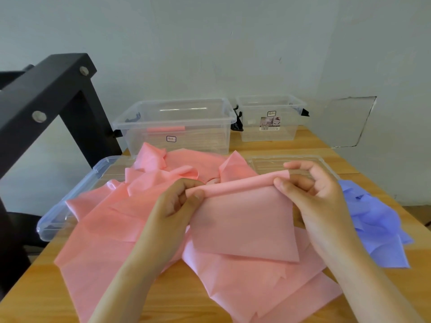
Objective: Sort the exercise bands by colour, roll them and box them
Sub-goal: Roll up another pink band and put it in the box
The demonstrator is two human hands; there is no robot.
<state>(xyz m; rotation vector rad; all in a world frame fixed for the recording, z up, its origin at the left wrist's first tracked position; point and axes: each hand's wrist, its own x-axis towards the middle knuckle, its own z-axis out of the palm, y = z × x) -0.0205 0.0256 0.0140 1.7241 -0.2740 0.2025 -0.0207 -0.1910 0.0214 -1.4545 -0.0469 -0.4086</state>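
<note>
A pink exercise band [245, 220] is lifted above a heap of loose pink bands [112, 224] on the wooden table. Its top edge is rolled into a thin tube. My left hand [177, 201] pinches the left end of that roll, and my right hand [312, 190] pinches the right end. A pile of blue-violet bands [377, 224] lies at the right, behind my right forearm. One rolled pink band [165, 129] lies inside the larger clear box [177, 124] at the back.
A smaller clear box [270, 117] stands to the right of the larger one. Two clear lids lie flat: one at the left [70, 206] under the pink heap, one at the middle right [270, 163]. A black metal frame [46, 99] rises at the left.
</note>
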